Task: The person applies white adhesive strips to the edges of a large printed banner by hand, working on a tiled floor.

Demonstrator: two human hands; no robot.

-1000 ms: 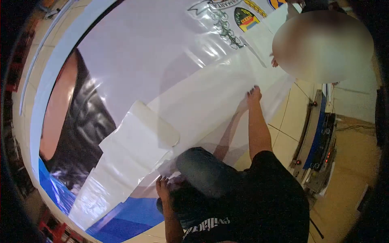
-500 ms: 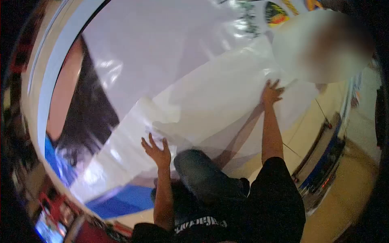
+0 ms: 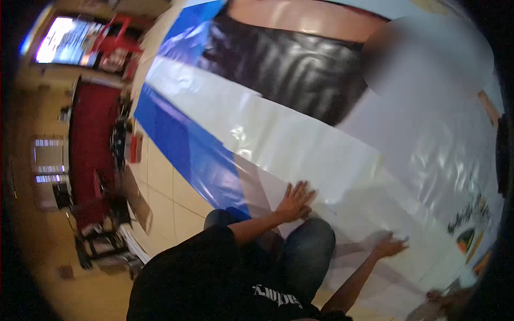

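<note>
A large glossy printed banner (image 3: 396,123) is spread over the floor in front of my knees. Along its near side runs a long white strip (image 3: 300,128), overlapping the print. My left hand (image 3: 296,202) lies palm down at the strip's near part, just above my knee, fingers stretched out. Further right, my right hand (image 3: 390,245) is over the white sheet with its fingers extended, slightly blurred. Neither hand grips anything. Blue print (image 3: 184,144) shows along the near left edge, and a black printed area (image 3: 289,64) lies beyond the strip.
Pale floor tiles (image 3: 158,187) border the banner on the left. A dark wheeled frame (image 3: 104,249), a red panel (image 3: 93,155) and a lit screen (image 3: 67,40) stand farther left. Another person's arm (image 3: 488,108) reaches in at the right; a blurred oval covers the upper right.
My view has swung left, bringing the floor, red panel and screen into sight. My left hand, raised before, now lies flat on the sheet; my right hand stays open over the white sheet.
</note>
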